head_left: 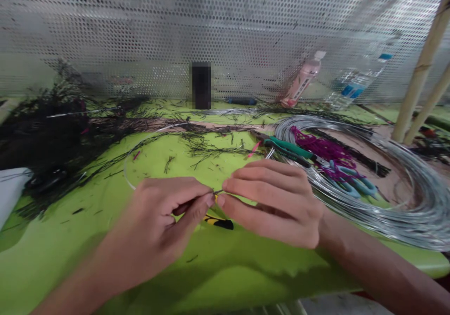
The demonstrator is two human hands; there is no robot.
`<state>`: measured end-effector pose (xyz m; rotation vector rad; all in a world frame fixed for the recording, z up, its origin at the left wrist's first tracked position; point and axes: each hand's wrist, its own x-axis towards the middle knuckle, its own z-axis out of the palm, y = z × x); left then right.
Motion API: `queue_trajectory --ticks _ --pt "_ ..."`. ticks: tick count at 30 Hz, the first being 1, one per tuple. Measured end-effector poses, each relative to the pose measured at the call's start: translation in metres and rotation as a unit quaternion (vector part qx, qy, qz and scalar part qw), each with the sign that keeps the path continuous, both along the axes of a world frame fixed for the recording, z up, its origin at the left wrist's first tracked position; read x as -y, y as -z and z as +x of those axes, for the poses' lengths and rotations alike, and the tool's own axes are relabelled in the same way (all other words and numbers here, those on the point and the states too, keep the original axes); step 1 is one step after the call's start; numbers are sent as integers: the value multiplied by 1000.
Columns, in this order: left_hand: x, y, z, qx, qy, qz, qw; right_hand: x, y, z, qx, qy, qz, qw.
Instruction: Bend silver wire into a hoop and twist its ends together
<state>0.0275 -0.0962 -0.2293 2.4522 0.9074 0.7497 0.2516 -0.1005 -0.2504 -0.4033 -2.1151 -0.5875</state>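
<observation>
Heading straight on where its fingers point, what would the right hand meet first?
Apart from the thin dark strand at its fingertips, probably the left hand, just ahead; depth is unclear.

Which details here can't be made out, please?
Head view:
Dark strand: its length, partly hidden by the left hand.
Right hand: whether it grips the strand, too small to tell.
Yellow-and-black object: one end, behind the left hand.
Wire coil: cut off by the right edge.
</observation>
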Motion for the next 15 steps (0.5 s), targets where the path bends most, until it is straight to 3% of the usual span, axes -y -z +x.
queue_trajectory --ticks 8,15 --pt "1 2 -1 -11 11 25 1000 -4 -2 4 11 -10 -38 999" --pt "-5 10 -1 -13 31 87 996 -6 -6 3 34 36 -151 987"
